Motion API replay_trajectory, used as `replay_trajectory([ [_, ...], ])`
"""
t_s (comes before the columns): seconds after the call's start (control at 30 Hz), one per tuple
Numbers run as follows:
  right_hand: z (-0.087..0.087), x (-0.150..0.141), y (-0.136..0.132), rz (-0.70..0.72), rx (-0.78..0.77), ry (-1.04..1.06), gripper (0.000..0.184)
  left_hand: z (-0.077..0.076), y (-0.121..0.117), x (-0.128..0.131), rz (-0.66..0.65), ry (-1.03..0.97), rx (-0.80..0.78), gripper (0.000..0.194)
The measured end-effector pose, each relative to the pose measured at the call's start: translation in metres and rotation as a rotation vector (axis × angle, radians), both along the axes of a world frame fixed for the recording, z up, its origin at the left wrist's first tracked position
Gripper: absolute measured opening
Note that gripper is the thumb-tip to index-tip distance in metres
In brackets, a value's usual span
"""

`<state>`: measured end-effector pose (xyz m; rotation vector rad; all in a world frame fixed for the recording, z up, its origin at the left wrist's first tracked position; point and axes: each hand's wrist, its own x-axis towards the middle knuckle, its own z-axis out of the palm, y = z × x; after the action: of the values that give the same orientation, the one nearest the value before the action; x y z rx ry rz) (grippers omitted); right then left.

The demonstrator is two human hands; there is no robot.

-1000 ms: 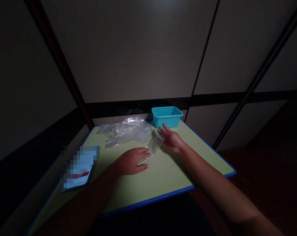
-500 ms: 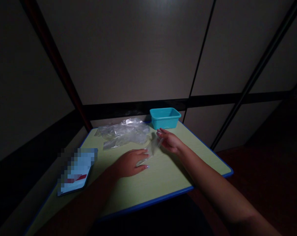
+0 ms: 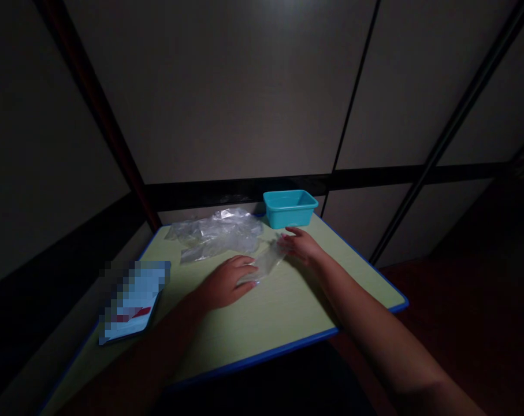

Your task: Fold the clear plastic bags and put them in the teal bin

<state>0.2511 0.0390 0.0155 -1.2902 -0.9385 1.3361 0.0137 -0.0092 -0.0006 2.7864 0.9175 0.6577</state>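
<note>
A small clear plastic bag (image 3: 268, 263) lies on the tabletop between my two hands. My left hand (image 3: 227, 282) rests at the near left end of this bag, its fingers apart and the thumb stretched out along the lower edge. At the far right end is my right hand (image 3: 304, 247), fingers loosely spread and touching the film, with one finger pointing outward. Behind my left hand spreads a crumpled heap of clear plastic bags (image 3: 220, 231). Just beyond my right hand stands a turquoise plastic basket (image 3: 290, 211).
The pale green table (image 3: 262, 329) has a blue edge. A tablet-like device with a lit, partly pixelated screen (image 3: 134, 306) lies at the left. Dark-trimmed cabinet panels (image 3: 244, 104) rise right behind the table. The room is dim.
My right hand has turned and lowered onto the small bag's far end, which lies flatter. My left hand has shifted slightly up the table.
</note>
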Motion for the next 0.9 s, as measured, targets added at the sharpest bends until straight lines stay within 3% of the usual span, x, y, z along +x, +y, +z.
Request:
replay_trajectory([
  [0.17, -0.010, 0.014, 0.015, 0.042, 0.068, -0.100, 0.039, 0.000, 0.004, -0.003, 0.079, -0.011, 0.044, 0.032],
  [0.3, -0.021, 0.016, 0.024, 0.088, 0.172, -0.356, 0.030, -0.004, 0.006, -0.006, 0.136, 0.038, 0.040, 0.038],
  [0.5, -0.032, 0.020, 0.032, 0.076, 0.243, -0.582, 0.023, -0.004, 0.003, -0.007, 0.124, 0.192, -0.045, 0.054],
  [0.9, -0.028, 0.025, 0.030, 0.002, 0.242, -0.997, 0.016, -0.001, 0.001, -0.005, 0.162, 0.324, -0.207, 0.056],
])
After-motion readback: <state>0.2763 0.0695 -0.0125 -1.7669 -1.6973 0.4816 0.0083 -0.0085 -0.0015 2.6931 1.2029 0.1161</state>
